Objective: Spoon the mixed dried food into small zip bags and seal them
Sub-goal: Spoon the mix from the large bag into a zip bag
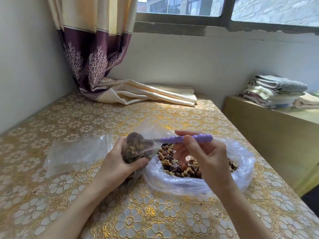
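Observation:
My left hand (119, 157) grips a small clear zip bag (136, 149) partly filled with brown dried food, held just left of the big bag. My right hand (205, 156) pinches the purple handle of a spoon (186, 139); the spoon's bowl end reaches left into the small bag's mouth and is hidden by the plastic. Below my right hand lies a large clear plastic bag (195, 185) with its rim rolled down, holding mixed dried food (176, 167) of nuts and dark fruit.
Empty flat zip bags (76, 150) lie on the table left of my left hand. The table carries a gold floral cloth (155, 219). A curtain (96, 54) pools at the back. Folded towels (276, 91) sit on a ledge at right.

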Demonstrator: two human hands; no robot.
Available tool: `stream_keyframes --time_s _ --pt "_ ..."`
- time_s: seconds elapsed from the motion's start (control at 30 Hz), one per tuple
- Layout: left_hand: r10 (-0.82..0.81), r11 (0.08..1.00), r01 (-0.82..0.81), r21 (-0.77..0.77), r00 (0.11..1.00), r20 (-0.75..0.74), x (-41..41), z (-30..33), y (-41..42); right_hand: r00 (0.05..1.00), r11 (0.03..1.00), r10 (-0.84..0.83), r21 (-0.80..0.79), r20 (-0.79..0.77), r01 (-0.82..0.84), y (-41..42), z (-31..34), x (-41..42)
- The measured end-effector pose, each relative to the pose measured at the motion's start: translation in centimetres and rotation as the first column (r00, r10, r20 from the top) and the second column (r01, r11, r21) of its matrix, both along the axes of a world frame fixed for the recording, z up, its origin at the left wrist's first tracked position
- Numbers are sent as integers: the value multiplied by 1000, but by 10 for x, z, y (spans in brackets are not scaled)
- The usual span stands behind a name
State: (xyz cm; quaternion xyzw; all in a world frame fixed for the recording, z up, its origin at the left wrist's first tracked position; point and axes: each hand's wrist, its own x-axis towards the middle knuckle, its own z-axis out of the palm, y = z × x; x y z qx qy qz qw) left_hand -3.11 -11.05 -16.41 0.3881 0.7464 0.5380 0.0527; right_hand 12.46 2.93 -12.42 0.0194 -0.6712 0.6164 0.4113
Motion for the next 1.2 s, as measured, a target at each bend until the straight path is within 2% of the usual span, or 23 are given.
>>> stream_keyframes --time_s 0.17,0.3,0.4,0.5,0.57,0.7,0.8,1.03,1.2 --pt "-23 998 20 60 998 58 4 4 1 997 999 -14 -46 -70 11 8 4 2" --pt "-5 990 -12 139 993 122 3 5 2 991 970 -60 -243 -124 28 16 8 4" --pt "15 977 -63 206 974 227 0 5 1 972 907 -190 -405 -139 119 25 10 7" --pt "32 960 -115 257 952 305 -5 5 -2 928 827 -367 -482 -69 291 37 8 11" --pt "55 948 -154 280 942 331 -6 7 -4 879 793 -477 -427 7 434 45 6 14" --pt "80 946 -168 277 950 302 -6 12 -7 677 672 -724 -84 133 736 55 0 18" --pt "91 950 -166 263 957 276 -4 13 -6 572 583 -810 70 129 809 58 -1 20" --pt "74 953 -142 266 965 250 -3 12 -5 581 594 -804 122 123 796 60 -5 18" --pt "41 955 -107 275 971 236 -3 11 -4 608 627 -771 59 187 777 63 -13 13"
